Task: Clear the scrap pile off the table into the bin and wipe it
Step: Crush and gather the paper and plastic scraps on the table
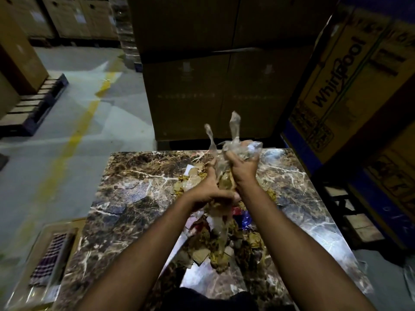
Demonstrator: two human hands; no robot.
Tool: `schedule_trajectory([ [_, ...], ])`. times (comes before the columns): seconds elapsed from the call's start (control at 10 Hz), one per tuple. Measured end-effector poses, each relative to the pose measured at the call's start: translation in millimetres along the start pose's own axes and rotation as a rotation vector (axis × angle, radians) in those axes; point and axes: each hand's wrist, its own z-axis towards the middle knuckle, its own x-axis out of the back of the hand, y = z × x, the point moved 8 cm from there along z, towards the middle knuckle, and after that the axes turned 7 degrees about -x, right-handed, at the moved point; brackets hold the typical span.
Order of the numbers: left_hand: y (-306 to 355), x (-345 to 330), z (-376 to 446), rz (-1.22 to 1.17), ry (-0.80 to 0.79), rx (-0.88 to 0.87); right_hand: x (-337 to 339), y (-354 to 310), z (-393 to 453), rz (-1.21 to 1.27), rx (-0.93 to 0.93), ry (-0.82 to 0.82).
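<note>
Both hands are raised above the marble-patterned worktop (125,176), and each is clamped on the same bundle of crumpled clear plastic wrap (233,149). The left hand (210,189) grips the lower part of the bundle, fingers curled round it, with a limp tail of film and brownish scraps hanging down from under the fist. The right hand (241,164) sits just beyond and a little higher, fingers closed round the upper wad, where two twisted ends of plastic stick up (one of them taller than the other).

Under the hands, the scrap pile (215,243) lies along the middle of the worktop: torn cardboard pieces, yellow-brown bits, white paper and a red and blue wrapper (243,217), stretching from the far half towards the near edge. The hanging film touches or nearly touches the pile; which of the two is hard to tell.

To the left of the worktop, lower down, a flat cardboard box (38,254) holds a checked cloth (48,259) under clear wrapping. Stacked brown cartons (202,63) stand behind the worktop, and a yellow carton printed Whirlpool (341,70) leans at the right. A yellow line (74,140) runs along the grey floor at the left, past a wooden pallet (33,104).
</note>
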Motion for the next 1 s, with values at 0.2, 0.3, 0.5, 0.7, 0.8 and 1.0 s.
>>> schedule_trajectory([
  [0.2, 4.1, 15.3, -5.3, -0.217, 0.103, -0.012, 26.2, -34.2, 4.8, 0.36, -0.034, 0.076],
  [0.3, 17.7, 26.7, -5.1, -0.422, 0.268, -0.109, 40.5, -26.8, 2.9, 0.384, -0.063, 0.106],
  [0.5, 35.3, 7.3, 0.2, -0.765, 0.378, -0.045, 37.2, 9.2, -26.3, 0.282, -0.194, 0.036],
  [0.7, 49.7, -13.2, 7.9, -0.707, 0.339, -0.02, 37.9, 5.7, -25.8, -0.183, -0.046, -0.062],
  [0.8, 54.7, -12.9, 15.2, -0.668, 0.368, -0.078, 29.3, -5.9, -26.3, -0.265, 0.027, -0.265],
  [1.0, 63.5, -12.3, 15.3, -0.622, 0.396, -0.028, 24.9, -4.5, -26.3, -0.524, 0.015, -0.39],
])
